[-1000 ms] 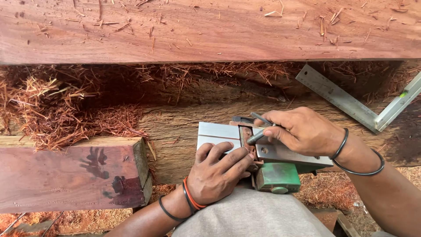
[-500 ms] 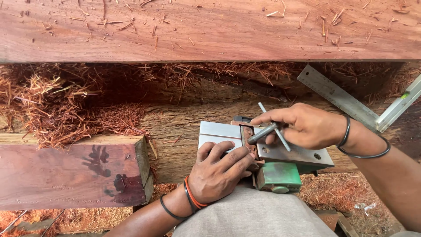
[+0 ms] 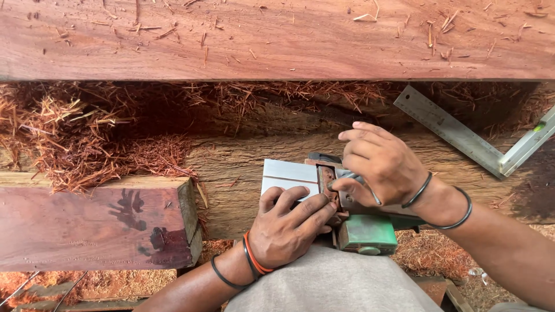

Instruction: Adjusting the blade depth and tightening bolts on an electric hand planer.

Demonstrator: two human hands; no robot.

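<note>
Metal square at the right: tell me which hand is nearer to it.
Right. The right hand works over the planer, just left of the metal square; the left hand presses the planer's plate, farther left.

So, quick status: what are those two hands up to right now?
Left hand flat on the upturned planer's metal sole. Right hand pinching a thin metal tool at the blade slot. Wood shavings heaped left; metal square lying right.

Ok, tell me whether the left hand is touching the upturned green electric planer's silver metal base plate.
Touching. The head view shows the left hand pressed flat, fingers spread on the planer's silver base plate.
</note>
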